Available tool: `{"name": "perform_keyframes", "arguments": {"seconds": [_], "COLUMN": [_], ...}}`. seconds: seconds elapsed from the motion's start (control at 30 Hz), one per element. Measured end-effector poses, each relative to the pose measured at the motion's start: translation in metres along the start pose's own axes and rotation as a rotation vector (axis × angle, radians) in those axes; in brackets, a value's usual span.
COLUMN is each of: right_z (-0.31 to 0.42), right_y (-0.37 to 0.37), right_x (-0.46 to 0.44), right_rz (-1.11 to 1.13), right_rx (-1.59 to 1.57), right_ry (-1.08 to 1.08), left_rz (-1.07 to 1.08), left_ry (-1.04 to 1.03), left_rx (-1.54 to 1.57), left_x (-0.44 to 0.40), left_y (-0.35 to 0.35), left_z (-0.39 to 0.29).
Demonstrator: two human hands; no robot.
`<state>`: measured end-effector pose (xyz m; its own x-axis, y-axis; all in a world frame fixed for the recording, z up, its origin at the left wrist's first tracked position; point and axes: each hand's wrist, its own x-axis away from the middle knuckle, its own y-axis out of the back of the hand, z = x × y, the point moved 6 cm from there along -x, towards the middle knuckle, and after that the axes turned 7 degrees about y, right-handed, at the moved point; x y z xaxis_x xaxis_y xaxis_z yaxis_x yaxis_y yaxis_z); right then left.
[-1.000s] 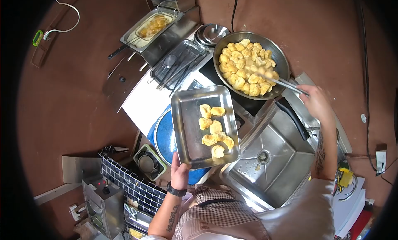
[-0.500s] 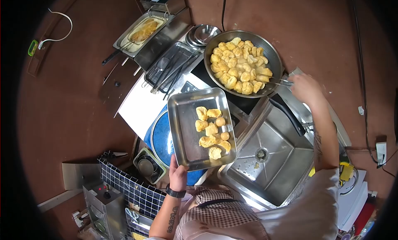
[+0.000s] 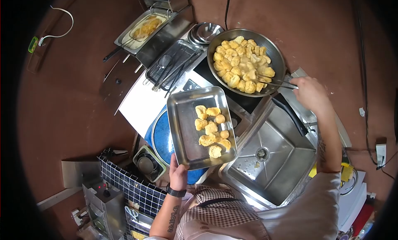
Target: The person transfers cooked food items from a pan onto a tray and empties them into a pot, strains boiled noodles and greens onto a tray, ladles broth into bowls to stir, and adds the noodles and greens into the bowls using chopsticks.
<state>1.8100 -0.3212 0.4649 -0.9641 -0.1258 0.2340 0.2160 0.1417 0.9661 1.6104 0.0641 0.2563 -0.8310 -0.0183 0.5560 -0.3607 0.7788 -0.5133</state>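
Observation:
My left hand (image 3: 178,176) grips the near edge of a rectangular metal tray (image 3: 182,136). On the tray lie several golden puffy fried pieces (image 3: 211,128) and two small round balls (image 3: 220,119). My right hand (image 3: 310,92) is closed on metal tongs (image 3: 284,83), whose tips reach into a large frying pan (image 3: 277,54). Many golden puffy pieces (image 3: 235,61) sit in the pan in pale liquid. The tong tips are among the pieces; whether they pinch one I cannot tell.
Below the pan, its black handle (image 3: 290,115) extends over a steel sink (image 3: 273,157). A deep fryer (image 3: 159,34) with a basket stands at upper left. Between them are a wire-rack tray (image 3: 174,59) and stacked metal lids (image 3: 207,31). A blue round container (image 3: 161,134) is under the tray.
My right hand has shifted slightly right and down, and the tongs now lie flatter across the pan's rim. The tray in my left hand is nearly unmoved. The view has shifted a little.

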Motion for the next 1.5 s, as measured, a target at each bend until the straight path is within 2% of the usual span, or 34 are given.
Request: {"name": "perform_keyframes", "arguments": {"seconds": [0.07,0.17,0.27,0.37,0.47,0.57,0.67,0.77,0.9,1.0,1.1,1.2,1.5], "right_z": [0.004,0.005,-0.017,-0.014,-0.007,-0.011,-0.007,-0.006,-0.010,-0.014,-0.012,-0.012,-0.023], "right_y": [-0.008,0.013,0.006,0.013,-0.001,-0.027,-0.027,-0.002,0.021,-0.004,-0.036,-0.050,-0.004], "right_x": [-0.009,0.004,-0.002,-0.001,-0.013,-0.039,-0.046,-0.031,-0.009,-0.024,-0.041,-0.048,-0.006], "right_rz": [-0.009,-0.090,-0.011,-0.064,-0.010,-0.053,-0.168,-0.139,-0.029,0.012,0.137,0.001,-0.067], "right_rx": [0.005,-0.047,-0.043,0.015,0.041,-0.006,-0.091,-0.145,-0.019,0.043,-0.032,-0.131,-0.111], "right_ry": [0.039,-0.060,-0.089,-0.077,-0.081,0.052,0.080,-0.037,-0.124,-0.084,-0.031,0.021,-0.179], "left_rz": [0.003,-0.004,0.007,0.007,0.010,0.008,0.018,0.017,0.021,-0.004,-0.002,0.002,-0.002], "left_ry": [0.009,-0.001,-0.003,-0.004,0.000,0.008,0.008,0.015,0.012,0.029,0.023,0.016,0.013], "left_rx": [0.007,0.000,-0.016,-0.018,-0.010,0.008,0.019,0.012,-0.003,0.013,0.003,-0.005,0.006], "left_x": [0.000,0.000,0.001,0.001,-0.001,0.000,0.000,0.001,0.000,0.001,0.001,0.003,-0.001], "left_y": [0.000,-0.002,0.000,0.000,0.001,0.000,0.000,-0.001,0.001,-0.003,0.002,0.001,0.006], "left_z": [0.003,-0.001,0.000,0.000,0.002,0.003,0.004,0.003,0.005,0.004,0.006,0.005,0.006]}}
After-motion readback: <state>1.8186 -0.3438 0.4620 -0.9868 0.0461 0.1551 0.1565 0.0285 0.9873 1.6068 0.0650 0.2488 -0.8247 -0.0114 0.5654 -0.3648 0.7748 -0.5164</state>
